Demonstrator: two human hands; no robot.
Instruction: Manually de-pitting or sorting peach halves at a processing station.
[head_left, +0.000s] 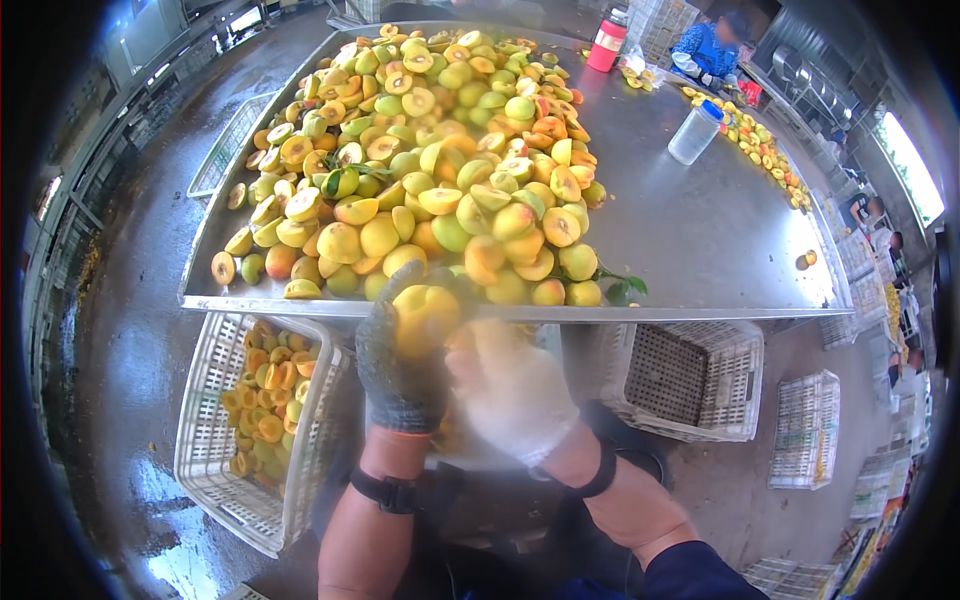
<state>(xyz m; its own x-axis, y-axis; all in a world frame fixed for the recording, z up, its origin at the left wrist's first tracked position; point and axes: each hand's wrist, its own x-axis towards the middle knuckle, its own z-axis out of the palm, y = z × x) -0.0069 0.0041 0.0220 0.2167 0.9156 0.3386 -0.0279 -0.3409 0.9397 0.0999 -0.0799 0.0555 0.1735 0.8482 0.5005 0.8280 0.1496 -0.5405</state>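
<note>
My left hand (401, 375), in a dark grey knit glove, grips a whole yellow peach (426, 319) just in front of the steel table's near edge. Close against the fruit's right side is my right hand (510, 390), in a white glove with some fingertips bare. Its fingers are curled, but haze and blur hide whether anything is in them. Beyond both hands, a big heap of peaches (450, 180), many halved and some with pits showing, covers the left and middle of the steel table (637, 247). A leafy sprig (622, 289) lies by the heap's near right corner.
Below the table edge stand a white plastic crate (300, 442) of peach halves and another crate (679, 382). A clear blue-lidded jar (694, 135) and a pink bottle (607, 41) stand on the table. Across it, a person (709, 52) works beside more cut fruit (757, 146).
</note>
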